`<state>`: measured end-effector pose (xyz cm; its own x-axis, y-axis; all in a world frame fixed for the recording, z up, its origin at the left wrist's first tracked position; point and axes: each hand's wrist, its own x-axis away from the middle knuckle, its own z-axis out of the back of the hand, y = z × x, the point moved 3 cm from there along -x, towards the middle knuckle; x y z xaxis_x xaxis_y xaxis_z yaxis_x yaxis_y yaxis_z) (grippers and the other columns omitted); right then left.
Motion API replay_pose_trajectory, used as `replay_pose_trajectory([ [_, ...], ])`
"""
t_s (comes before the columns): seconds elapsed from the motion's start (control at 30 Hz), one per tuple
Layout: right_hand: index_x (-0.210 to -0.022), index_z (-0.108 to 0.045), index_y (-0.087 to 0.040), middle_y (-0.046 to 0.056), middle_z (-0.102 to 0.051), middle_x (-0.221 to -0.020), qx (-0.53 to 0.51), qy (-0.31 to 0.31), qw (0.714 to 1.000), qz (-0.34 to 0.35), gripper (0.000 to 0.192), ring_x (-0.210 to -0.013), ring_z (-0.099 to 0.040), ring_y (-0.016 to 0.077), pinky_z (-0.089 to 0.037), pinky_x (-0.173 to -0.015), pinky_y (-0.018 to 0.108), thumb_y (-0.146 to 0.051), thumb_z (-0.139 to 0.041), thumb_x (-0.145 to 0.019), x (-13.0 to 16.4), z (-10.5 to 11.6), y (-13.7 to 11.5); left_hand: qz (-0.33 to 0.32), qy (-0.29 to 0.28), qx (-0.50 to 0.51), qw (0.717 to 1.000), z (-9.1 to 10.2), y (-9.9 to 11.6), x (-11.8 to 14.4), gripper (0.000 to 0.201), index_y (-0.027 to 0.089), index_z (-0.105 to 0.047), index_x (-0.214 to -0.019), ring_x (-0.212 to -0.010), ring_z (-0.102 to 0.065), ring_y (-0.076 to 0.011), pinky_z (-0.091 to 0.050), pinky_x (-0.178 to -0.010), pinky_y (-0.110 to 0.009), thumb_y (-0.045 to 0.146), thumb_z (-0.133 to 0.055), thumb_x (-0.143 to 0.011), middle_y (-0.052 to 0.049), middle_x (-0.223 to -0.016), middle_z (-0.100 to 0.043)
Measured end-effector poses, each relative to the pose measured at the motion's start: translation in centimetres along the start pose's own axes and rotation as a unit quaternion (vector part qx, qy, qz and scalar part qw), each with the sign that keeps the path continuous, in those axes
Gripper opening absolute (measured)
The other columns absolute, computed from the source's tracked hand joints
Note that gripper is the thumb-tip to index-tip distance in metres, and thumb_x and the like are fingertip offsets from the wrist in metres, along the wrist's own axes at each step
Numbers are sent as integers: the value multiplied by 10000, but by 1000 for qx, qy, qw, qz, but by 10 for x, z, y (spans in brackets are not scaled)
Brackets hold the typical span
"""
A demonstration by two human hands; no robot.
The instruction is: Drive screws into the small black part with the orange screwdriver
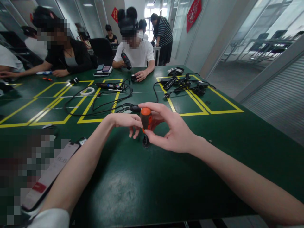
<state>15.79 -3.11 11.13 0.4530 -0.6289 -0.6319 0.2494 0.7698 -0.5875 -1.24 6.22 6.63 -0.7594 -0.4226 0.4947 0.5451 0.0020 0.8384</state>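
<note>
Lower left of the frame, nearest the camera: a phone lying flat on the green table, partly blurred. Both forearms run up from the bottom corners to meet at frame centre.

Right hand is clenched around an orange-handled screwdriver, thumb and fingers wrapped on the stubby handle, tool upright, tip pointing down. Under the tip sits a small dark round part on the table, just below centre; too small to tell what it is. Left hand has fingers curled downward just beside the handle, fingertips pointing at the part; cannot tell whether they pinch anything or only steady it.

Step in hand, by my read: driving or loosening a screw in that part. Next move likely calls for keeping the shaft vertical, pressing down and twisting while the left hand stops the part from spinning.

Farther back, mid-frame: black cables looped over yellow tape boxes, a white ring. Upper centre and upper left: other people seated at the table's far edge, one holding a dark tool.
</note>
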Motion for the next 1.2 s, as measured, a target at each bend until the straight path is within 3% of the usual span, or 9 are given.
replay_pose_trajectory([
  [0.2,-1460,-535,-246,58,-705,-1219,-15,-1,1000,-8,612,-904,-747,184,-668,-804,317,-146,-662,-869,0,-2,5,-20,-37,-2,999,-5,-1,-4,375,159,-743,-832,-767,-710,-224,-533,-618,-298,507,-829,-722,-105,-859,-783],
  [0.43,-1462,-520,-245,39,-703,-1159,-39,-1,999,-20,618,-855,-738,169,-671,-781,315,-134,-648,-868,0,-2,8,-17,-48,-5,999,-10,0,-7,345,122,-719,-778,-742,-716,-208,-590,-661,-314,437,-855,-744,-85,-747,-762],
  [0.8,-1551,-419,-284,32,-718,-1108,-57,-21,998,-26,717,-850,-749,198,-686,-827,375,-200,-676,-887,-1,1,12,-3,-61,27,998,-13,-1,-10,259,126,-752,-826,-737,-761,-202,-624,-763,-332,355,-833,-735,-70,-818,-800],
  [1.0,-1535,-446,-287,25,-719,-1081,-59,-17,998,-28,682,-826,-741,193,-688,-791,371,-189,-671,-898,0,1,12,8,-64,41,997,-13,-4,-13,239,130,-758,-837,-743,-768,-199,-623,-808,-333,337,-835,-745,-68,-802,-809],
  [1.2,-1515,-461,-269,54,-695,-1241,-65,-18,998,-5,682,-856,-745,182,-683,-803,349,-131,-647,-874,1,-2,11,-3,-62,40,997,-13,-6,-12,297,91,-755,-836,-756,-771,-203,-622,-833,-343,370,-840,-780,-95,-796,-808],
])
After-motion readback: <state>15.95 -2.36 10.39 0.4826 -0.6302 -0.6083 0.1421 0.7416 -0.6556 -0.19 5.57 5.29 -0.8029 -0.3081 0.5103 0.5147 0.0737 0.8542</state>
